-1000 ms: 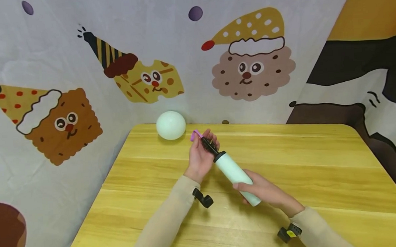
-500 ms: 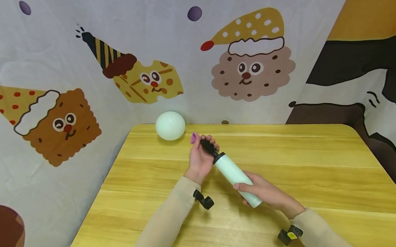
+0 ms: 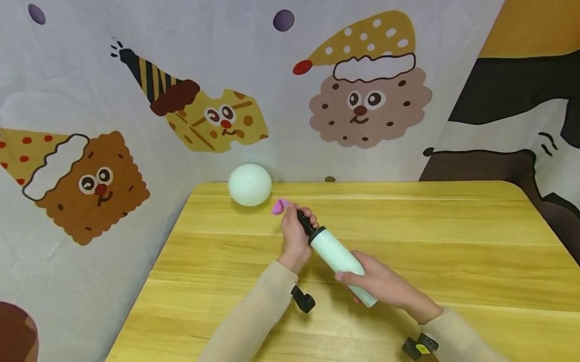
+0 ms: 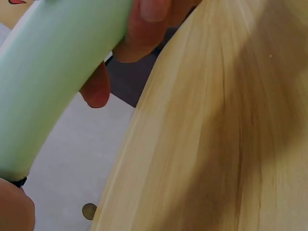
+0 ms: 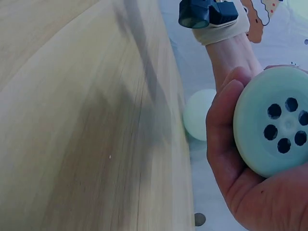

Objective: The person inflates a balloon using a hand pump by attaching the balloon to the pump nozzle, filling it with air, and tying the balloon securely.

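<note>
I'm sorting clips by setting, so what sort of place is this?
Probably an indoor corner, perhaps dressed for a party or play: a wooden table by a cartoon-printed backdrop, with a pale balloon at the table's far edge.

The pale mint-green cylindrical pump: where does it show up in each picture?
Head: the pump slants just below and right of centre.
Left wrist: its smooth barrel fills the upper left.
Right wrist: its round holed end sits at the right edge.
Shared landmark: the light wood-grain table.
</note>
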Available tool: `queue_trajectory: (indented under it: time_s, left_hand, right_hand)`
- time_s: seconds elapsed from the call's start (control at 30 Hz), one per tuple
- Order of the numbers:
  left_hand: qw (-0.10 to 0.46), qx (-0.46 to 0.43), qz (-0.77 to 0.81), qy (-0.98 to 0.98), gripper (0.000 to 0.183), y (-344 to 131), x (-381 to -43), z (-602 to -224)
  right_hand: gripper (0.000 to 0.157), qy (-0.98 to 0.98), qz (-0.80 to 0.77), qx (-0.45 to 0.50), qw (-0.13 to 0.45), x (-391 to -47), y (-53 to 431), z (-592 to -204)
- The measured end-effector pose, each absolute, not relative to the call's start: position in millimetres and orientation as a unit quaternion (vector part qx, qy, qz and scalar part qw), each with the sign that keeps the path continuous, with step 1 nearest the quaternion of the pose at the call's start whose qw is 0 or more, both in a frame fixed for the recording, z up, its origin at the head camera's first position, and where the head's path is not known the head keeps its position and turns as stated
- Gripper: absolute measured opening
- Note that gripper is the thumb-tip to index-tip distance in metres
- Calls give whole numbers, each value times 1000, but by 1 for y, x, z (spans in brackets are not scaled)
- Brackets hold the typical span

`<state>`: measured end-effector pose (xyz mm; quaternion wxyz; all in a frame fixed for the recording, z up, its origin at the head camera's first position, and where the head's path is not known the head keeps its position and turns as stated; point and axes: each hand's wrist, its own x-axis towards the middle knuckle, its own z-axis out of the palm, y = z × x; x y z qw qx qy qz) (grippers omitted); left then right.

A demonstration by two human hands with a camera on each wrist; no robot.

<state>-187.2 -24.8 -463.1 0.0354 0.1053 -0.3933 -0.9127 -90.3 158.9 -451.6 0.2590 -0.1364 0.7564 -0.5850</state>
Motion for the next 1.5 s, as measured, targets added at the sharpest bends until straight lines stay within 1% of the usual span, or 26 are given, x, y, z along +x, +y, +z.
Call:
queue_trajectory:
  time_s: [0.13,0.27,0.37,0.63,0.73,0.83,1.0,1.17,1.33,1.4,1.5]
  left_hand:
    - [22,96,-920,-380,28,-25,-186,-462]
    - [-25,82,-952,-294,31,-30,-187,-457]
    - [-51,66,-968,-237,36,-34,-188,-454]
    - [-63,57,-966,-243,38,-38,-193,-452]
    - [-69,67,-966,-241,33,-39,-195,-455]
    - [-70,79,-967,-232,28,-40,-197,-456]
    - [-59,74,-963,-251,31,-41,-196,-454]
    - [-25,51,-944,-325,30,-39,-192,-454]
    - [5,51,-902,-428,27,-38,-190,-459]
    - [4,56,-895,-441,27,-38,-190,-460]
    - [-20,73,-919,-386,27,-37,-189,-459]
  right_hand:
    - [54,753,-591,-136,254,-89,158,-454]
    - [50,731,-617,-136,258,-91,157,-458]
    - [50,708,-641,-133,266,-93,156,-457]
    - [55,693,-655,-124,276,-94,155,-452]
    - [55,693,-652,-122,281,-95,155,-454]
    - [53,692,-652,-120,286,-96,156,-455]
    - [51,687,-655,-120,292,-97,157,-457]
    - [51,689,-653,-125,290,-97,158,-455]
    - [50,700,-641,-131,285,-95,160,-454]
    - [51,708,-635,-131,280,-94,160,-454]
    - [51,714,-630,-131,274,-93,161,-455]
